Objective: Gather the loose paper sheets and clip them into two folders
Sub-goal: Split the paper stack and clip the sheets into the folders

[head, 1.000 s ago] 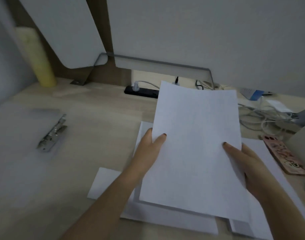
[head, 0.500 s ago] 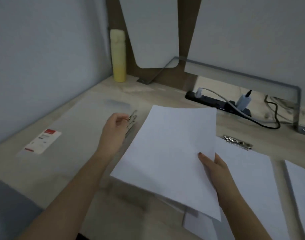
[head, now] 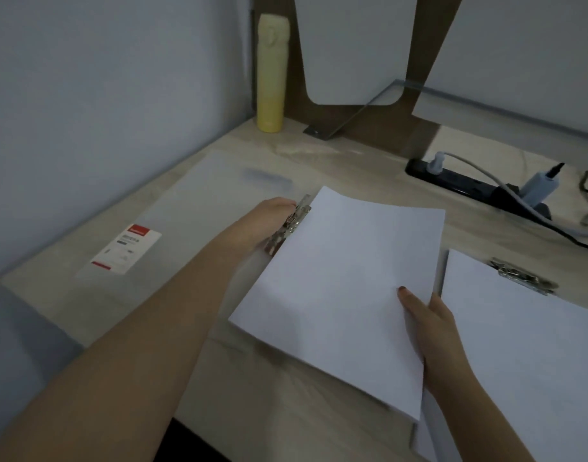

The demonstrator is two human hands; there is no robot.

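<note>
A translucent open folder (head: 192, 208) lies flat on the desk at the left, with a red and white label on it. My left hand (head: 269, 221) grips its metal clip (head: 291, 225) at the folder's spine. My right hand (head: 429, 331) holds a stack of white paper sheets (head: 342, 285) by its right edge; the stack's upper left corner lies at the clip. To the right a second stack of sheets (head: 519, 348) lies under another metal clip (head: 522, 276).
A yellow bottle (head: 271, 75) stands at the back by the wall. A black power strip (head: 469, 185) with plugs and cables lies at the back right. A metal stand bracket (head: 349, 118) rests behind the folder. The desk's front edge (head: 199, 435) runs below my arms.
My left hand let go of the sheets and went to the folder's clip. My right hand carried the stack left toward that clip. The view swung left.
</note>
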